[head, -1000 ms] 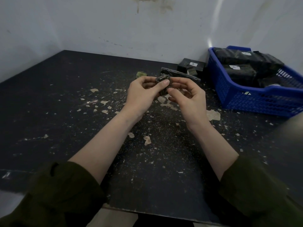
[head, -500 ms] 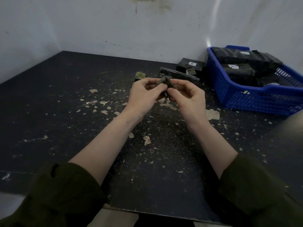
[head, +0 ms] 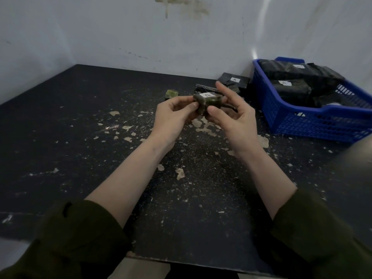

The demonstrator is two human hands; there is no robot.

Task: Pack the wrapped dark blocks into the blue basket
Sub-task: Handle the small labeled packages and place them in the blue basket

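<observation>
Since a moment ago I have turned the small wrapped block (head: pixel 207 101) so its white label faces up, and my left hand (head: pixel 174 117) and right hand (head: pixel 231 117) pinch it in their fingers above the middle of the tabletop (head: pixel 80 158). Behind my right hand a flat dark packet (head: pixel 205 88) is mostly hidden. Far right, the blue basket (head: pixel 314 121), cut off by the edge, holds labelled blocks against a stained pale wall (head: pixel 120 27); pale flakes litter the black surface.
</observation>
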